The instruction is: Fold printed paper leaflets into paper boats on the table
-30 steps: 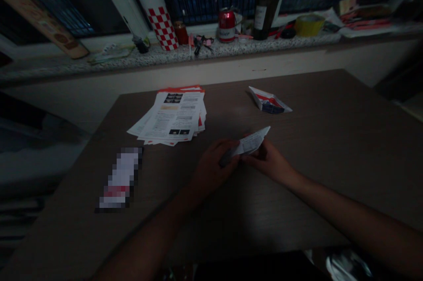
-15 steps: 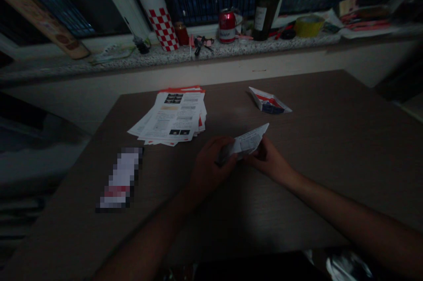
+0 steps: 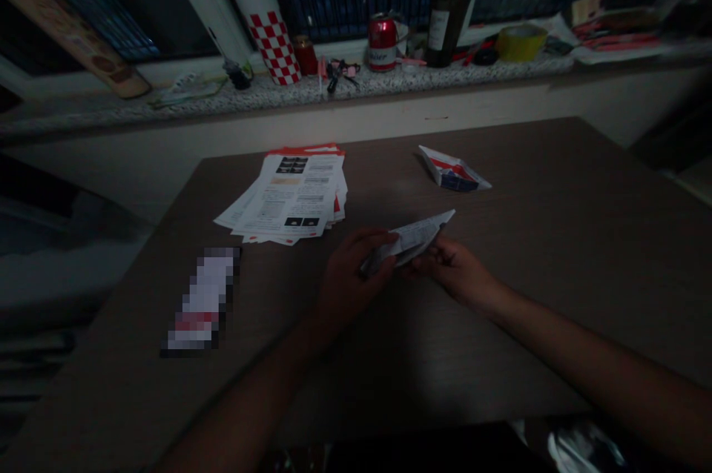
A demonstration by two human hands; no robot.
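A folded printed paper (image 3: 414,238) is held just above the brown table (image 3: 556,236) near its middle. My left hand (image 3: 350,276) pinches its left end, fingers closed. My right hand (image 3: 456,269) grips the paper's right underside, fingers curled. Behind and to the left lies a stack of printed leaflets (image 3: 292,195) with red edges. A finished folded paper shape (image 3: 453,169), white with red and blue, rests on the table farther back to the right.
A blurred flat object (image 3: 203,299) lies at the table's left. On the stone ledge (image 3: 167,106) behind stand a red-checked white bottle (image 3: 261,10), a red can (image 3: 382,43), a dark bottle (image 3: 448,13) and a yellow tape roll (image 3: 520,41).
The folded paper has tilted flatter and narrower between my hands. Both hands shifted slightly; nothing else on the table moved.
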